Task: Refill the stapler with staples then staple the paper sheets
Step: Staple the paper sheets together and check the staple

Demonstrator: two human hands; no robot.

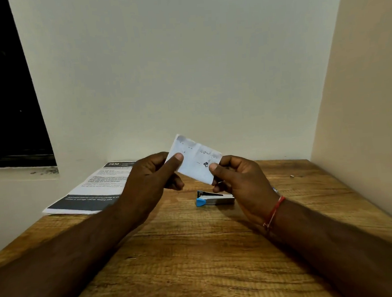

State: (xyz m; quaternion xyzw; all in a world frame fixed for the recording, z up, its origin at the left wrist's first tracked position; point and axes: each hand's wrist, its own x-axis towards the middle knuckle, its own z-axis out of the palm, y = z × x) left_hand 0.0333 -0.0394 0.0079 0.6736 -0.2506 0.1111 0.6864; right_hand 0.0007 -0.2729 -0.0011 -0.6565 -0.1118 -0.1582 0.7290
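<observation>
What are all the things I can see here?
Small paper packet: one, white with faint print, held up between both hands above the table.
Stapler: one, silver with a blue end, lying on the table under the right hand.
Paper sheets: one printed stack, white with dark bands, on the table's far left.
Small speck: one, pale, on the table's far right; too small to tell what it is.
Table: one, brown wood.
Window: one, dark, at left.
Wrist thread: one, red, on the right wrist.
Left hand: pinching the packet.
Right hand: pinching the packet.
</observation>
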